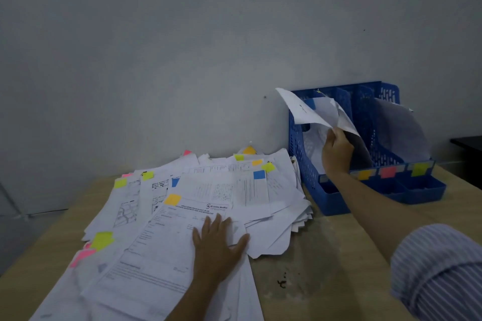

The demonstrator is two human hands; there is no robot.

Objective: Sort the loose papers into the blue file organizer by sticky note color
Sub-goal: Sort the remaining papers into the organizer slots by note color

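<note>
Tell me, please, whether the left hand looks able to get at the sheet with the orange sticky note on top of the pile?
Probably yes. The left hand already rests flat on that sheet, nothing lies over it, and the orange sticky note sits just beyond the fingertips.

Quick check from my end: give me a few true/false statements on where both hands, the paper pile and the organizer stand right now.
1. The right hand holds a sheet at the blue file organizer. True.
2. The left hand is lifting a paper off the pile. False: it lies flat, fingers spread, on the paper pile.
3. The organizer stands to the right of the pile. True.
4. The organizer's front edge carries no colour labels. False: an orange label, a pink label and a yellow label show there.
</note>
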